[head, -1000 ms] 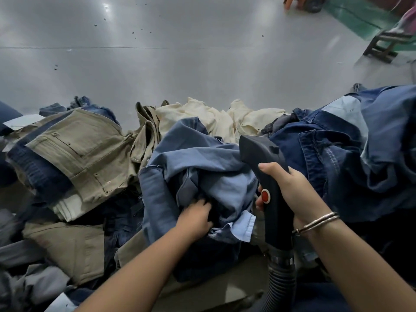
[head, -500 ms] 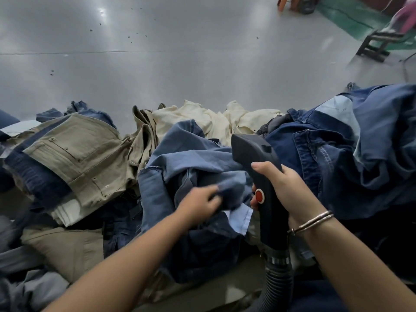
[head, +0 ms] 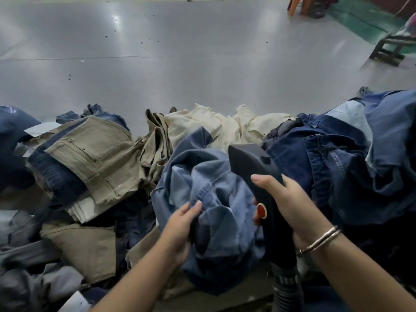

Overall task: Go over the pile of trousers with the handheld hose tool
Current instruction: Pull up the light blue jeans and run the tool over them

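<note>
A pile of trousers spreads across the front: khaki ones [head: 94, 158] at the left, cream ones [head: 202, 124] at the back, dark denim [head: 351, 167] at the right. In the middle lies a light blue pair [head: 216, 190]. My left hand [head: 180, 226] grips a fold of this blue pair from its left side, thumb on top. My right hand [head: 286, 199] holds the black handheld hose tool [head: 265, 190] by its handle, its head pointing up and away over the blue pair. A red button [head: 261, 210] shows on the handle. The ribbed hose [head: 286, 291] runs down out of view.
Grey shiny floor [head: 180, 64] stretches beyond the pile. A wooden stool [head: 389, 48] and a green mat [head: 364, 21] sit at the far right. Orange chair legs [head: 297, 5] stand at the top edge. A metal bangle [head: 322, 239] circles my right wrist.
My left hand has pulled the blue fabric up and toward me, bunching it higher. The tool and my right hand have stayed about where they were.
</note>
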Motion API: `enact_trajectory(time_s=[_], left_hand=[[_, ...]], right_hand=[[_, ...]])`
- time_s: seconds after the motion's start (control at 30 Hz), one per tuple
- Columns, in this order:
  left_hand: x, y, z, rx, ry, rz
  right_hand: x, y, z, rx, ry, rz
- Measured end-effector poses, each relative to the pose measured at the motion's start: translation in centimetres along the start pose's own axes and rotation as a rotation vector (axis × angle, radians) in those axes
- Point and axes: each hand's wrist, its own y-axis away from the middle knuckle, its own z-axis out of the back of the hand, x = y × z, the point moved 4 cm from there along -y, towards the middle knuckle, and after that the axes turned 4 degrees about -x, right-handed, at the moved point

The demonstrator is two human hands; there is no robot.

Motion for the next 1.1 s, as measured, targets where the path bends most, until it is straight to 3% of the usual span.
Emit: enact_trajectory(time_s=[0.23, 0.37, 0.57, 0.67, 0.83, 0.97, 1.1], left_hand=[[3.9, 1.6, -1.0, -0.042, -0.073, 0.191], [2.3, 1.1, -0.4, 0.047, 0.126, 0.234], [0.4, 0.0, 1.3, 0.204, 0.332, 0.21], [0.2, 0.0, 1.2, 0.211, 0.332, 0.199], [0.3, 0.1, 0.6, 0.221, 0.341, 0.178], [0.9, 0.5, 0.2, 0.269, 0.34, 0.217], [0.8, 0.9, 0.1, 0.308, 0.327, 0.227]], right_hand=[[-4.3, -0.5, -2.4, 0.039, 0.123, 0.166], [-5.7, -0.9, -1.6, 0.129, 0.239, 0.199], [-7.0, 0.7, -0.3, 0.2, 0.179, 0.101], [-4.4, 0.9, 0.6, 0.19, 0.087, 0.062], [-3.1, 2.3, -0.8, 0.352, 0.103, -0.123], [-4.9, 2.9, -2.7, 0.343, 0.182, -0.26], [-4.9, 2.5, -2.9, 0.296, 0.188, -0.272]])
